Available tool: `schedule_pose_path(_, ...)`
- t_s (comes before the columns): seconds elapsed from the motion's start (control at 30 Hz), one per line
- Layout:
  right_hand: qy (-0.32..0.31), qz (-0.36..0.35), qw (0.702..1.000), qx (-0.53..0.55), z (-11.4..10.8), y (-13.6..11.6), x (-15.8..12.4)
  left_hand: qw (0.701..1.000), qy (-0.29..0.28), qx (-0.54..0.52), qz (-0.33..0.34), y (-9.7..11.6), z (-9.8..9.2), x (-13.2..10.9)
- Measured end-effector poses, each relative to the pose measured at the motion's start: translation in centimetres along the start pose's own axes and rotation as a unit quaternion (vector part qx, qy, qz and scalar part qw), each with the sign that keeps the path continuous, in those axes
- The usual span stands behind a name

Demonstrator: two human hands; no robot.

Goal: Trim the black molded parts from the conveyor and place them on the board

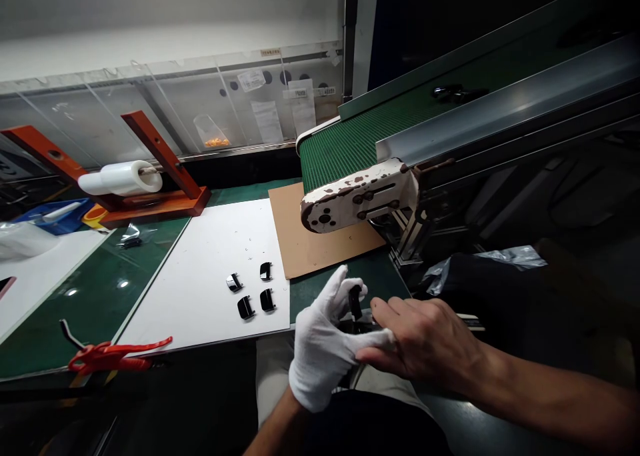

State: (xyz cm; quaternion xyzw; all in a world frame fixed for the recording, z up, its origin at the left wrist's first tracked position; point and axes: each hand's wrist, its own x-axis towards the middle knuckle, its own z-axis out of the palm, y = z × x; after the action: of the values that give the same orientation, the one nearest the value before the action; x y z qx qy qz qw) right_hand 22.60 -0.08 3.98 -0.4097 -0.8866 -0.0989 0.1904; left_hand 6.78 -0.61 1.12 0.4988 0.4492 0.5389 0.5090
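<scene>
well, the small glossy black part [355, 302] stands nearly upright, its long axis pointing away from the person, right at the fingertips of the white-gloved left hand [323, 339] — that grip looks clamped on its lower end, with the forearm angled up from below. the bare right hand [425, 339] lies to its right, fingers curled close beside it — whether that grip is closed, i cannot tell.
</scene>
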Motion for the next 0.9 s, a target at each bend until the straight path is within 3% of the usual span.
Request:
schedule_pose_path(0.13, 0.029, -0.004, 0.999, 0.043, 0.0, 0.0, 0.0, 0.997, -0.015, -0.065, -0.025, 0.7, 0.2, 0.2)
schedule_pose_path(0.27, 0.046, 0.051, 0.99, 0.123, -0.6, -0.2, 0.1, 0.99, -0.032, -0.136, 0.007, 1.5, 0.3, 0.0)
schedule_pose_path(0.5, -0.036, 0.103, 0.954, 0.278, -3.3, 0.9, 0.5, 0.98, -0.045, -0.191, 0.03, 1.7, 0.2, -0.4)
schedule_pose_path(0.7, -0.076, 0.126, 0.936, 0.319, -4.4, 1.5, 1.0, 0.992, -0.033, -0.12, 0.026, 2.0, 0.2, -0.9)
schedule_pose_path(0.9, -0.188, 0.14, 0.845, 0.481, -5.8, 1.9, 2.0, 0.993, -0.011, 0.079, 0.084, 2.2, -0.2, -1.3)
